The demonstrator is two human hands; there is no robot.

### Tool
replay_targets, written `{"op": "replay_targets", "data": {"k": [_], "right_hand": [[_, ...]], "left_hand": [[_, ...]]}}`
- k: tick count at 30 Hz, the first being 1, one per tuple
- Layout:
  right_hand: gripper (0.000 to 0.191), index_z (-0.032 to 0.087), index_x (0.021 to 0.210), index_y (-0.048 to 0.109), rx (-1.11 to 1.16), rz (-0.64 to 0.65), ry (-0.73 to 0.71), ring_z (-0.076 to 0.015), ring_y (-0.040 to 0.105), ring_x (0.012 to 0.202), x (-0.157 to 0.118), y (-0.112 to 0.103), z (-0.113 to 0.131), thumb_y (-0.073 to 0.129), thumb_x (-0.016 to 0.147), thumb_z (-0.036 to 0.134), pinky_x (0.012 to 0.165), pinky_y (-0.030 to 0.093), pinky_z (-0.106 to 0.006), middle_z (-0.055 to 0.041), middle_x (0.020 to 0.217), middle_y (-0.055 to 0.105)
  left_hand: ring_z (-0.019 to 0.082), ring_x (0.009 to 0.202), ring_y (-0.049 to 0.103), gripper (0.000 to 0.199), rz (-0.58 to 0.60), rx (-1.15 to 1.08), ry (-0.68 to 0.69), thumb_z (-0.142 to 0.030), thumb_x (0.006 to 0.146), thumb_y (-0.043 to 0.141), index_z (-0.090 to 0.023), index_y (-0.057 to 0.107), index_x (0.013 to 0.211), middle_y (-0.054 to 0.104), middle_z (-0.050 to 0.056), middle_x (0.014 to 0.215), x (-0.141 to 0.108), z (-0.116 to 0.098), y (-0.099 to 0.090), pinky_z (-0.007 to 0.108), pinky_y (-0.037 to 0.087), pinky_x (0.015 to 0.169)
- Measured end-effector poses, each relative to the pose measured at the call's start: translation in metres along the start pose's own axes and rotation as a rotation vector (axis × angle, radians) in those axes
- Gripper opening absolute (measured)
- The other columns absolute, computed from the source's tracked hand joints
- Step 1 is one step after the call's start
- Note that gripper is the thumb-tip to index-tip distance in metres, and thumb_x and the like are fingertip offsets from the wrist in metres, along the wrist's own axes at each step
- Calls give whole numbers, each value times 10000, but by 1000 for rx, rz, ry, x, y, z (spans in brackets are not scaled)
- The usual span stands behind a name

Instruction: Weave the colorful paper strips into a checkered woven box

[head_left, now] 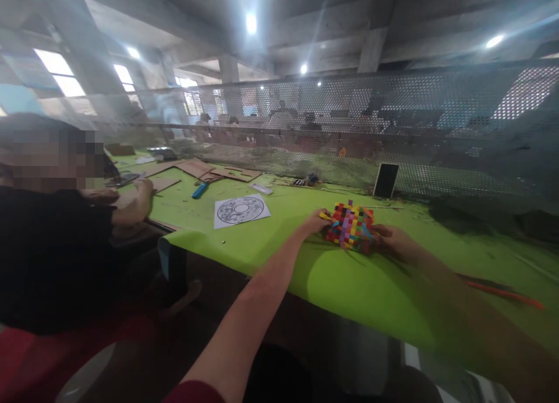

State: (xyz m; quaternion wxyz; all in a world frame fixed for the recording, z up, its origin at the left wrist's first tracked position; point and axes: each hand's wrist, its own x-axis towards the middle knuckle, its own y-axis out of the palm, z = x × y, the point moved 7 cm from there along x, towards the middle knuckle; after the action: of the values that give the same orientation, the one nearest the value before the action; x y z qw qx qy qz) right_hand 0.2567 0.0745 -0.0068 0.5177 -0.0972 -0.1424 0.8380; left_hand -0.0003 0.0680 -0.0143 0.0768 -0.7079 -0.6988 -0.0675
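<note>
Weave [349, 227]: state position and grip.

Located over the near part of the green table [262, 248], between both hands. Left hand [318, 221] grips the left edge beside a yellow strip end; right hand [390, 240] grips the right edge. Exact finger placement on the right is blurred.

Is the lower edge in contact with the table?

Cannot be determined from this view.

Specify adjacent items.

Behind: a thin stick [384, 207], lying flat, and a dark panel [386, 180], standing near the mesh [279, 144]. Right of the right forearm: an orange rod [506, 292]. Left: a printed sheet [242, 209] with a ring design, lying flat.

And farther out?

Beyond the sheet: a blue tool [200, 190], then cardboard [194, 168]. At far left: a co-worker [52, 246] in a dark top, one hand [143, 188] at the table.
</note>
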Motion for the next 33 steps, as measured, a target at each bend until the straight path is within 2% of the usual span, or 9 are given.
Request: {"op": "replay_targets", "data": {"k": [7,15,19,22,28,33], "right_hand": [[767,177,1068,720,35,-24,50,-293,737,924,-2,-1,1,936,488,630,917,604,-429,-161,1204,747],[746,163,1011,750,22,5,19,-378,719,1065,-1,0,4,938,465,636,1012,558,-485,-171,1142,770],[727,164,1031,759,4,12,5,-387,692,1142,-2,-1,5,931,494,623,1056,527,-505,-175,1228,747],[728,169,1013,765,-2,17,-7,-380,692,1144,-2,0,8,936,473,626,1075,514,-504,-163,1216,755],[706,188,974,777,-19,32,-23,-379,682,1178,-5,6,18,948,447,625,1120,480,-503,-131,1200,771],[712,182,972,775,-33,42,-30,-382,682,1179,-8,11,26,977,397,549,1087,517,-480,-149,1213,761]], "left_hand": [[92,596,504,361,42,7,9,-255,520,913,-148,599,661,589,-33,615,4,4,0,238,398,611],[88,623,464,487,53,-2,63,-388,443,956,-152,583,650,566,-40,638,3,-2,-2,242,356,605],[78,593,413,569,58,-21,55,-485,404,955,-164,543,631,504,-62,604,3,2,0,245,325,581],[78,573,402,611,66,-28,38,-545,381,946,-168,535,630,484,-71,583,3,4,1,241,306,564],[76,564,422,620,55,-18,7,-537,350,959,-160,541,610,503,-66,573,-1,2,-2,237,313,561],[77,564,428,558,37,-14,-23,-467,396,961,-153,551,606,518,-63,574,-4,1,-2,232,305,563]]}}
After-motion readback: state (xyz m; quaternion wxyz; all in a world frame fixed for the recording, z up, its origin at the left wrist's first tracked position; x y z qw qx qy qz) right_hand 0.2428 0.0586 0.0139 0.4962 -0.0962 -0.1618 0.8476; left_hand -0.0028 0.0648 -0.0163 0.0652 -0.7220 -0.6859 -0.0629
